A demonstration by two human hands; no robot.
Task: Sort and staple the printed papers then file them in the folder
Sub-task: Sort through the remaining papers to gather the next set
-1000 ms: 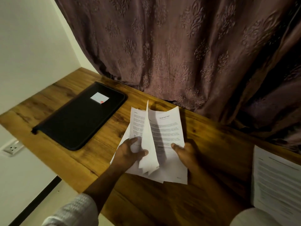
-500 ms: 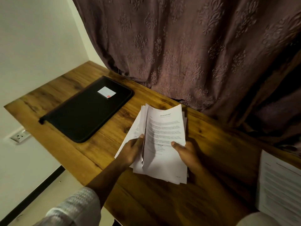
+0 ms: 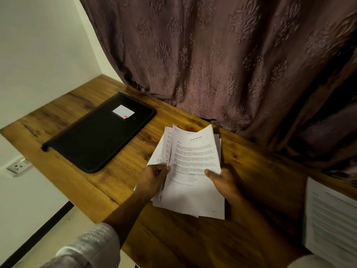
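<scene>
1. Printed papers point(image 3: 195, 171) are closing into one sheaf just above the worktop point(image 3: 193, 238). The sheet that was standing on edge a second ago is now lying flat on top, so sorting is likely continuing.
2. The left hand point(image 3: 154, 178) is pinching the left-side sheets.
3. The right hand point(image 3: 222, 180) is gripping the right edge, thumb pressing on top.

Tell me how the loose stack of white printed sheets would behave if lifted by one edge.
Probably floppy: the loose stack of white printed sheets curls at its top edge. Likely to fan and slip apart: edges sit misaligned, no staple visible, and left hand and right hand both grip it.
</scene>
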